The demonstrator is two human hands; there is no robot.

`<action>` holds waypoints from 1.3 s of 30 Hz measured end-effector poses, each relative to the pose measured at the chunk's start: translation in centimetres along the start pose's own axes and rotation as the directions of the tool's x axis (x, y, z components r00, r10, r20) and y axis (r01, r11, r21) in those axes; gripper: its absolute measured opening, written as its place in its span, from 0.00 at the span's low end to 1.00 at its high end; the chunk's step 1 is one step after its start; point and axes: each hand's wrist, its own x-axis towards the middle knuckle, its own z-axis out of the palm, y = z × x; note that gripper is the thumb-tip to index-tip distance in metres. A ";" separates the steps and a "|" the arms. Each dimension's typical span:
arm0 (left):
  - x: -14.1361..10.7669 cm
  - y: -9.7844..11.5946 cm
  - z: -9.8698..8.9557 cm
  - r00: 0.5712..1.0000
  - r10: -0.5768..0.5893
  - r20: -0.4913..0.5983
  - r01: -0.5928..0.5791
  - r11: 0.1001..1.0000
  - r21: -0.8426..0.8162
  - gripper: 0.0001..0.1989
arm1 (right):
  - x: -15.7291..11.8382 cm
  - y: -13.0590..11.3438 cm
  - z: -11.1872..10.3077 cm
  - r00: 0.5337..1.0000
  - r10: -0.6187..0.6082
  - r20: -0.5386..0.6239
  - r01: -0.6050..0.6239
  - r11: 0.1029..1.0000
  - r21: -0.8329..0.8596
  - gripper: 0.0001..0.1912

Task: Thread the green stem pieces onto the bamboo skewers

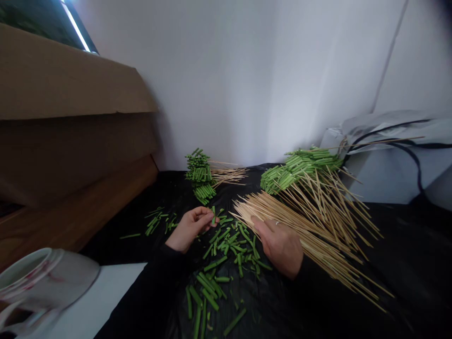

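My left hand (194, 227) pinches a short green bean piece (213, 214) upright between thumb and fingers. To the right, my right hand (281, 242) lies at the near edge of a fanned pile of bamboo skewers (300, 219), its fingertips closed on skewers near their pointed ends; the underside of the fingers is hidden. Between and below the hands, loose cut green bean pieces (231, 242) are scattered, with longer ones (208, 287) closer to me. Skewered green beans are stacked at the back left (199, 174) and, in a larger heap, at the back right (303, 167).
Black plastic sheeting (130, 263) covers the work surface up to a white wall (226, 84). A cardboard box (70, 89) stands at left, with a mug (52, 278) in front. Black cables (406, 141) and a plastic bag (391, 125) lie at the right.
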 end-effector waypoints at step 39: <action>-2.0 -2.5 1.5 0.988 -0.106 0.109 0.144 0.888 -0.436 0.13 | 0.4 -2.2 0.3 0.973 -0.190 -0.135 0.202 0.976 0.085 0.15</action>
